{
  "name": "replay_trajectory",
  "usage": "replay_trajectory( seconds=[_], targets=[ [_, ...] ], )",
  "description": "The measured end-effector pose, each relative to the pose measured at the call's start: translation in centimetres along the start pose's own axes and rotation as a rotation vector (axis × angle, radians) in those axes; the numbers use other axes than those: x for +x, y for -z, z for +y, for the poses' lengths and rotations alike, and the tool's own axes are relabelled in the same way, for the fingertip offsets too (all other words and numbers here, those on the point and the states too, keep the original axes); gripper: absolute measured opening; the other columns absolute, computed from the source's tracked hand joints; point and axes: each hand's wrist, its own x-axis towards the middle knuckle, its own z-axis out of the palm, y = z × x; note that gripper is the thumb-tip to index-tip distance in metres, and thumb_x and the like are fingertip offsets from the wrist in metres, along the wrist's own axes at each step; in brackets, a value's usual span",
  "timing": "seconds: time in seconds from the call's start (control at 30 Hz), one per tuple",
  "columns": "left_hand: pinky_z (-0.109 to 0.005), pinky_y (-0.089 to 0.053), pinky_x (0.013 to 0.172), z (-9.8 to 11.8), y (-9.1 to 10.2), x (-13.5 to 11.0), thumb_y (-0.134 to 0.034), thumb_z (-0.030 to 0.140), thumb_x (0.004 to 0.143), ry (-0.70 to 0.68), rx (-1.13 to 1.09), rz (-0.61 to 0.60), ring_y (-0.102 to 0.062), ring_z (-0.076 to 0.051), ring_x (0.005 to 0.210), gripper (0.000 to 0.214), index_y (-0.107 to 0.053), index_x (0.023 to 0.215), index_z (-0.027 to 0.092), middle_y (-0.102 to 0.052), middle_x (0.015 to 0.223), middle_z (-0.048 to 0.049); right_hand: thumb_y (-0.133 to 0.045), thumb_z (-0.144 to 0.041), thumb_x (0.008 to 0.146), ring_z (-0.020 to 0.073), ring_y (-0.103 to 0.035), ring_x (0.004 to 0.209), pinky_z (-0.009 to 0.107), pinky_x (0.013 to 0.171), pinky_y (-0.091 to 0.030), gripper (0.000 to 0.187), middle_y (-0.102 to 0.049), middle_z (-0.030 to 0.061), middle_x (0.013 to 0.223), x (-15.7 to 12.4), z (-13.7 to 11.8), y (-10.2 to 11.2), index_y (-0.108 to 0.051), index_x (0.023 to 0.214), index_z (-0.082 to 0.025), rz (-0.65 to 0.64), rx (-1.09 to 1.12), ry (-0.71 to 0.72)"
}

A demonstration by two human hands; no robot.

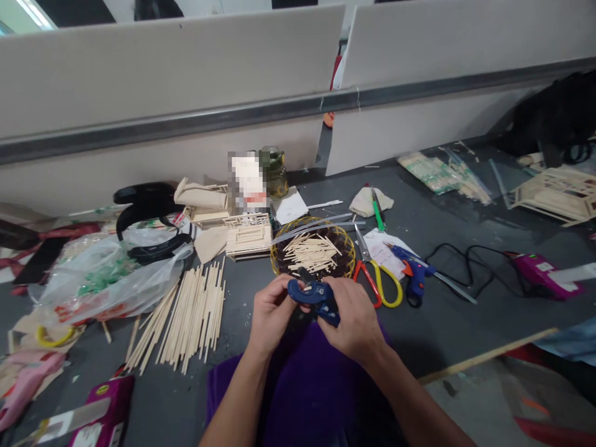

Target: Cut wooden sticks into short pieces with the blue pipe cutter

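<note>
Above the front of the basket, my right hand point(351, 313) is wrapped around the handles of a blue hand cutter point(321, 295) with a curved jaw. My left hand point(274, 310) is closed in a pinch against that jaw. A pale tip of a thin wooden stick point(307, 288) shows in the jaw by my left fingers; the rest of it is hidden. Just beyond, a woven yellow basket point(350, 239) holds a pile of short cut sticks point(311, 253). Long wooden sticks point(195, 313) lie side by side on the table to the left.
Red-and-yellow-handled scissors point(378, 279) and a blue glue gun point(416, 279) lie right of the basket. Wooden model pieces point(249, 236) and a glass jar point(277, 174) stand behind it. A plastic bag point(112, 273), pink glue gun point(30, 382) and purple box point(105, 410) are left.
</note>
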Motion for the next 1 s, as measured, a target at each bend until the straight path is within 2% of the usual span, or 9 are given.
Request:
replay_trajectory(
  seconds=[0.2,0.37,0.53,0.73,0.83,1.0],
  targets=[
    [-0.022,-0.048,0.062,0.8,0.0,0.1,-0.067,0.02,0.085,-0.058,0.109,-0.019,-0.059,-0.011,0.062,0.011,-0.07,0.075,0.016,-0.06,0.072,-0.001,-0.054,-0.022,0.078,0.0317,-0.062,0.093,0.047,0.082,-0.051,0.04,-0.066,0.0169,0.1,-0.2,0.1,-0.1,-0.055,0.116,-0.008,-0.015,0.019,0.011],
    [-0.022,-0.047,0.059,2.1,-0.1,0.1,-0.067,0.025,0.085,-0.037,0.129,-0.079,-0.058,-0.011,0.06,0.022,-0.068,0.065,0.015,-0.06,0.065,-0.0023,-0.051,-0.02,0.081,0.028,-0.065,0.083,0.04,0.074,-0.053,0.027,-0.067,0.0134,0.088,-0.6,0.0,0.2,-0.057,0.106,-0.012,-0.026,0.074,0.002],
    [-0.022,-0.048,0.052,2.2,-0.1,-0.1,-0.073,0.034,0.079,0.123,0.058,-0.08,-0.058,-0.01,0.05,0.024,-0.067,0.067,0.014,-0.059,0.062,-0.0006,-0.05,-0.019,0.081,0.0249,-0.066,0.078,0.034,0.07,-0.052,0.02,-0.067,0.0107,0.085,-1.0,-0.8,1.0,-0.058,0.099,-0.015,-0.159,0.183,-0.118],
    [-0.021,-0.047,0.046,0.7,-0.6,0.1,-0.077,0.045,0.069,0.392,0.009,-0.027,-0.055,-0.01,0.041,0.035,-0.062,0.067,0.013,-0.06,0.048,0.0008,-0.046,-0.026,0.087,0.0187,-0.062,0.057,0.026,0.054,-0.042,0.011,-0.064,0.0039,0.068,-1.8,-0.9,0.6,-0.055,0.088,-0.019,-0.389,0.319,-0.357],
    [-0.02,-0.046,0.045,0.2,-0.9,0.4,-0.078,0.042,0.067,0.425,0.022,0.028,-0.055,-0.01,0.04,0.033,-0.063,0.068,0.013,-0.06,0.047,0.0015,-0.046,-0.028,0.087,0.0186,-0.061,0.055,0.026,0.054,-0.04,0.012,-0.064,0.0035,0.065,-1.8,-0.4,0.1,-0.054,0.086,-0.02,-0.429,0.335,-0.396],
    [-0.02,-0.045,0.045,-0.2,-1.0,0.7,-0.077,0.038,0.067,0.436,0.044,0.087,-0.056,-0.01,0.041,0.028,-0.065,0.07,0.013,-0.061,0.049,0.0012,-0.045,-0.028,0.088,0.0193,-0.062,0.057,0.026,0.056,-0.041,0.013,-0.065,0.0044,0.067,-1.6,0.2,-0.5,-0.054,0.088,-0.019,-0.433,0.35,-0.383]
  ],
)
